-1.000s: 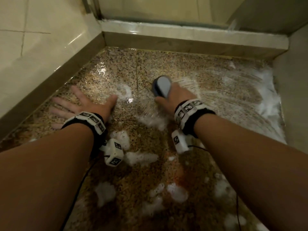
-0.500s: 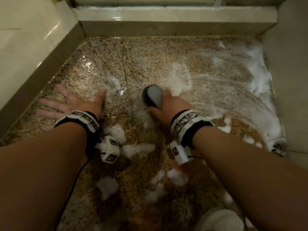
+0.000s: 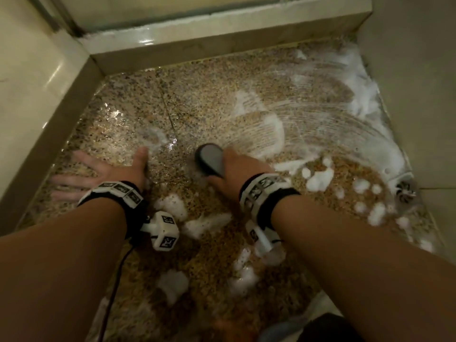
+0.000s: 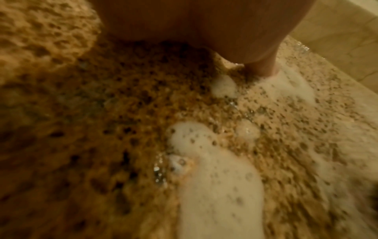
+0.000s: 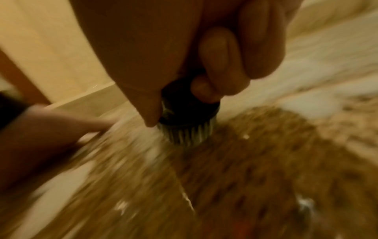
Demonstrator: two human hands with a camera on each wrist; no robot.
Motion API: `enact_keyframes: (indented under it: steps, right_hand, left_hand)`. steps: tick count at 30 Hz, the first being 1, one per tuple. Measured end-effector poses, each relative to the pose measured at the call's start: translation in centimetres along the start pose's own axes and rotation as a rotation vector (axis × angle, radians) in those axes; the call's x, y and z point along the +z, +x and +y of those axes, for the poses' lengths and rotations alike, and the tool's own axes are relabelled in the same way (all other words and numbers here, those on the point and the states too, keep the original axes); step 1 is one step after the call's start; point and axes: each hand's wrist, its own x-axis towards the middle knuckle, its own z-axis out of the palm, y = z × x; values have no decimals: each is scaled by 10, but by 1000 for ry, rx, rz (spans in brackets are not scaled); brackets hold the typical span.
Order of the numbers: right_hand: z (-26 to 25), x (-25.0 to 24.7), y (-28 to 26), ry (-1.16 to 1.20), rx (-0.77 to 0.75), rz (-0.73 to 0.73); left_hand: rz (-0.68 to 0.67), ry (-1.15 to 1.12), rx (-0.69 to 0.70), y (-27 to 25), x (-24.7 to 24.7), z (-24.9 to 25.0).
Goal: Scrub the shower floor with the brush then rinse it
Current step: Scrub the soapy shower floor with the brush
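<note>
The speckled brown shower floor [image 3: 202, 102] is wet, with streaks and blobs of white foam [image 3: 271, 124] across its right half. My right hand [image 3: 232, 169] grips a dark scrub brush [image 3: 211, 157] with a grey top, bristles down on the floor near the middle. The right wrist view shows my fingers [image 5: 220, 64] curled round the brush body [image 5: 188, 106] and its bristles [image 5: 188, 134] on the stone. My left hand [image 3: 103, 169] lies flat on the floor at the left, fingers spread. In the left wrist view its thumb [image 4: 259, 64] touches foam [image 4: 216, 177].
A raised tiled curb [image 3: 222, 38] closes the far side, cream walls [image 3: 29, 77] stand left and right. A round metal drain [image 3: 404, 191] sits at the right wall. Foam clumps [image 3: 172, 282] dot the near floor. A dark object [image 3: 320, 329] shows at the bottom right.
The right hand has pulled the brush back toward me, leaving a fresh foam streak beyond it. The left hand stays planted flat. The head view has shifted, bringing the drain into sight.
</note>
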Motion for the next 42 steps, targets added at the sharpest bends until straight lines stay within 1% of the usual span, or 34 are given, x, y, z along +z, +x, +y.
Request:
enact_keyframes:
  steps: [2,4,6,8,10,12,13,17,19,20,22,23,24,25,26,27,29,30,31,32,33,35,37,38,39,40,42]
  right_hand:
    - [34,-16,14,80,153,38]
    - [80,-31,25,148,356,142]
    - [119,-42,30,229,537,209]
    - [137,-48,35,318,642,224]
    - [134,-52,42,301,664,232]
    - [115,-57,52,223,601,257]
    - [101,-59,58,191,539,267]
    - [29,-67,77,67,215,250]
    - [-15,-60,79,18,48,235]
    - [-36,-52,76,-17,-53,210]
    - [-68,-32,66,-137,-277,107]
    - [-75,-26,63,-199,-352,67]
    - [-74,-26,65,-236,-385,68]
    - [-68,-33,70,-239,-379,104]
    - [-56,-44,80,-206,-332,151]
    - [-43,-57,93,-145,-261,200]
    - [-22,-84,114,-40,-73,272]
    - [-18,-92,120,-20,10,296]
    - [-21,-95,124,-16,48,310]
    - [-30,-92,122,-22,40,311]
    - [-43,-84,116,-28,-9,300]
    - [-68,-58,92,-81,-202,223]
    - [-82,-32,61,-257,-408,87]
    - [-81,-28,57,-334,-461,72]
    - [-77,-32,62,-374,-488,95]
    - [-71,-39,75,-380,-480,126]
    - [-62,-65,107,-295,-392,204]
  left_hand:
    - [-2,3,-1,1,1,-1]
    - [1,8,0,3,2,-1]
    - [0,3,-4,4,2,0]
    - [4,0,-9,3,2,0]
    - [-1,-5,-1,2,1,0]
    - [-11,-12,7,3,0,0]
    - [-18,-12,4,3,0,0]
    - [-50,-6,-2,8,0,-2]
    - [-74,-15,8,10,-1,-5]
    - [-83,-20,11,11,0,-6]
    - [-81,-22,3,13,0,-6]
    - [-76,-27,-5,14,0,-6]
    - [-79,-39,-9,15,0,-6]
    - [-92,-53,-10,15,0,-7]
    - [-102,-68,-7,16,0,-7]
    - [-103,-76,-2,17,1,-8]
    - [-89,-80,-2,19,3,-8]
    - [-80,-81,-4,19,4,-8]
    - [-75,-82,-6,20,5,-7]
    - [-77,-87,-11,19,5,-7]
    - [-79,-95,-15,19,4,-7]
    - [-83,-111,-14,18,2,-7]
    - [-99,-123,-4,19,-2,-9]
    - [-113,-125,7,19,-4,-11]
    - [-132,-126,25,19,-6,-14]
    - [-150,-130,45,18,-8,-17]
    - [-169,-135,78,16,-11,-24]
